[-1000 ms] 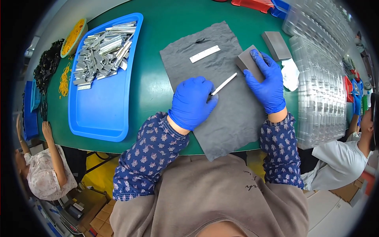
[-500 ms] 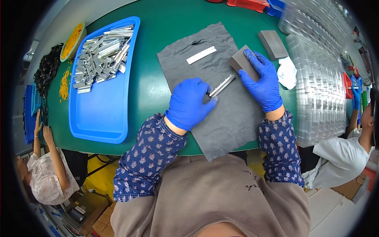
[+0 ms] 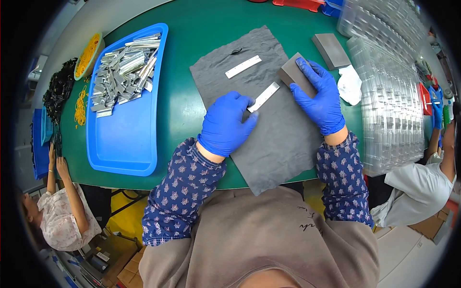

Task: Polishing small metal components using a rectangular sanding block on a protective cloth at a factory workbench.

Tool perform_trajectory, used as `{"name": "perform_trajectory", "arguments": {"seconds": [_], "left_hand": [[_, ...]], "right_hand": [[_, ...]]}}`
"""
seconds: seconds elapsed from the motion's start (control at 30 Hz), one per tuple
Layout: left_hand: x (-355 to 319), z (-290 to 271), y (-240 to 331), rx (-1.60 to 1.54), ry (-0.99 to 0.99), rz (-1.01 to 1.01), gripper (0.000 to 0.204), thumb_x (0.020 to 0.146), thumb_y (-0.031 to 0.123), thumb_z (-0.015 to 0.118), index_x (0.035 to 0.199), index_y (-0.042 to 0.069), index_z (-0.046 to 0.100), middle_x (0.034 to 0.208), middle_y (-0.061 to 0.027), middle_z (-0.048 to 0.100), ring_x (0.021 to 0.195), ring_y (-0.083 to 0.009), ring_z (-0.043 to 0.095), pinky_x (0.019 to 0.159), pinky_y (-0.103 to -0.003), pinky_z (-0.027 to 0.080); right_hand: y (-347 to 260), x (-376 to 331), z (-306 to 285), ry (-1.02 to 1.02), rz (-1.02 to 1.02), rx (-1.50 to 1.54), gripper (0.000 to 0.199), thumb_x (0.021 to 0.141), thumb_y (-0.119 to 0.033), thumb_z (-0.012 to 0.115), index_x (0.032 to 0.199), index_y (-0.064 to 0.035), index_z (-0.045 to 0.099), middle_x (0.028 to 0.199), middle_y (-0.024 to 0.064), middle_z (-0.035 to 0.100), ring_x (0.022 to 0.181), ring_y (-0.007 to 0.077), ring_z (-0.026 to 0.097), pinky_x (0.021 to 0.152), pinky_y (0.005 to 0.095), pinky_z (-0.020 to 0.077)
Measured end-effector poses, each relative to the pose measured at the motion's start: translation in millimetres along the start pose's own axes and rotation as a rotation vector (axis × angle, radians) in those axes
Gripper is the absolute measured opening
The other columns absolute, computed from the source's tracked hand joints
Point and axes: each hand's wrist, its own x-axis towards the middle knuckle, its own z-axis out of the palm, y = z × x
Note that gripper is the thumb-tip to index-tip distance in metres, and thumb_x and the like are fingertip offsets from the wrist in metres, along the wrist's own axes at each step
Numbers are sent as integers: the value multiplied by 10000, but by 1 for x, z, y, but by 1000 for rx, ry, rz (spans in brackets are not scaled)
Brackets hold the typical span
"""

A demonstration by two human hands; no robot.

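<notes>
Left hand (image 3: 225, 126) pins the near end of a metal strip (image 3: 264, 96) flat on the grey cloth (image 3: 278, 144) — fingers curled together, tips clamped on it. Right hand (image 3: 317, 96) grips a grey block (image 3: 291, 73), fingers closed over its top, the block touching the strip's far end. A second strip (image 3: 243, 66) lies loose on the cloth further up. To the left — a blue tray (image 3: 125, 149) heaped with strips. Clear trays (image 3: 389, 105) are stacked on the right.
</notes>
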Motion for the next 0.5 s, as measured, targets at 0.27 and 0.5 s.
{"name": "perform_trajectory", "arguments": {"seconds": [0.27,0.5], "left_hand": [[3,-1,-3,35,-50,-84,168,794,203,679,884,62,684,805,-109,593,720,-281,597,627,-382,487],[-1,5,-5,73,42,-28,109,787,189,646,793,81,635,767,-114,560,726,-315,577,628,-429,474]], "right_hand": [[3,0,5,-8,-15,44,547,759,-249,732,1268,-98,597,1206,230,576,1085,372,573,950,410,458],[-2,0,4,-8,-36,-12,557,770,-183,733,1296,-93,574,1244,212,560,1105,367,563,961,399,449]]}}
